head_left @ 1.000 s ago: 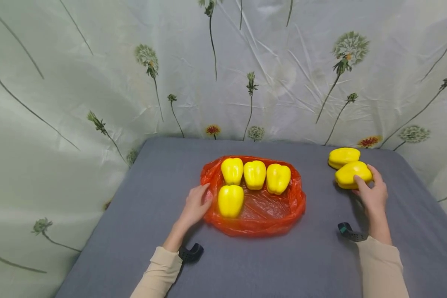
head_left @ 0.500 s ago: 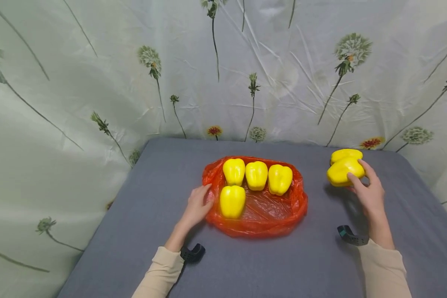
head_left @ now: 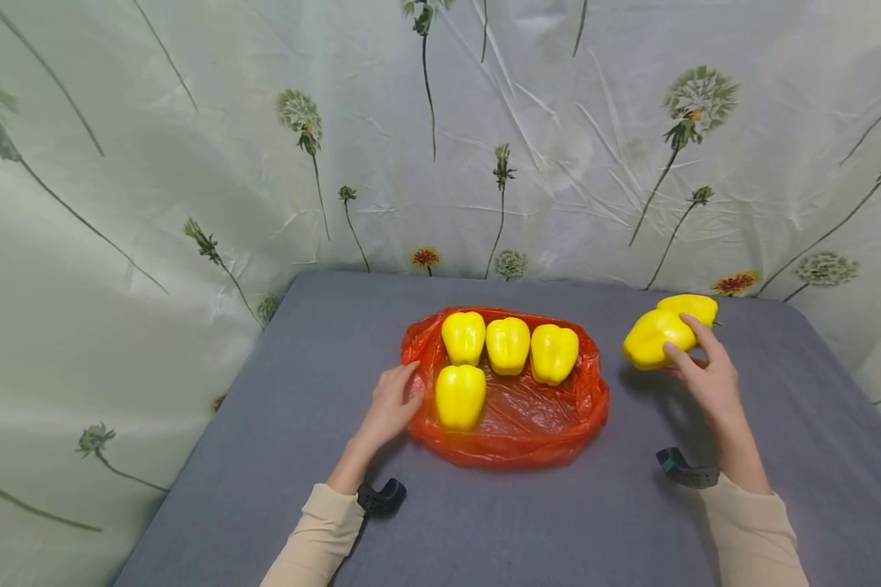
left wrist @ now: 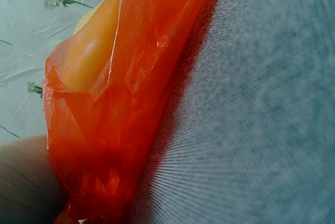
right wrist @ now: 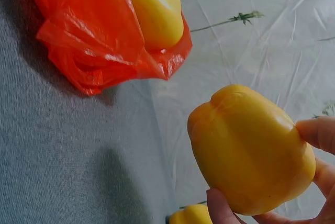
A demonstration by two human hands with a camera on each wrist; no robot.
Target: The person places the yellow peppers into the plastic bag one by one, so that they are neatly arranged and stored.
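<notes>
A red plastic bag [head_left: 514,450] lies with its mouth spread wide, several yellow bell peppers [head_left: 509,346] inside it. My left hand [head_left: 389,403] holds the bag's left rim; in the left wrist view the red film bunches up beside that hand, and the fingertips are hidden. To the right of the bag, my right hand [head_left: 708,379] grips another yellow bell pepper [right wrist: 251,150] between thumb and fingers, lifted above the table with a shadow below. Behind it, one more yellow bell pepper [head_left: 693,307] rests on the table, partly covered in the head view.
The table has a grey cloth [head_left: 323,326]. A pale curtain [head_left: 543,147] with printed dandelions hangs right behind its far edge and along the left. Black straps [head_left: 383,497] sit at both wrists.
My right hand has raised its bell pepper off the table and carried it left, toward the bag. The left hand stays at the bag's rim.
</notes>
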